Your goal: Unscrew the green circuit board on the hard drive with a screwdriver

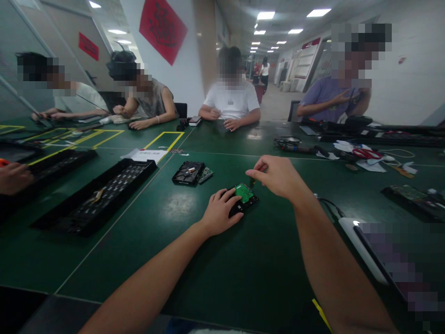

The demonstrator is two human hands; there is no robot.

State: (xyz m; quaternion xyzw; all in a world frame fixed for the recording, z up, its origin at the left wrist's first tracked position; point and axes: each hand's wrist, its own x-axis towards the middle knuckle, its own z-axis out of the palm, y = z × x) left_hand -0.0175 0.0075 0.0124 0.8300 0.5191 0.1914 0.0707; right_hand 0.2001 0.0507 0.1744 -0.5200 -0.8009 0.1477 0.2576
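Observation:
A black hard drive (253,202) with a green circuit board (244,192) lies on the table in front of me. My left hand (219,211) is laid over its left end, fingers across the top and thumb along the near edge, holding it. Above the board's right side, my right hand (276,178) is closed in a pinch on a small screwdriver (252,181). Its tip points down at the board; whether it touches a screw is too small to tell. Farther left sits another black drive (187,172), with a loose circuit board (206,175) beside it.
A long black tray-like housing (104,199) lies at left, near another person's hand (15,177). On the right are a white-edged device with a screen (365,250), cables (288,141) and a board in a dark case (413,199). Several people sit across the green table (167,260).

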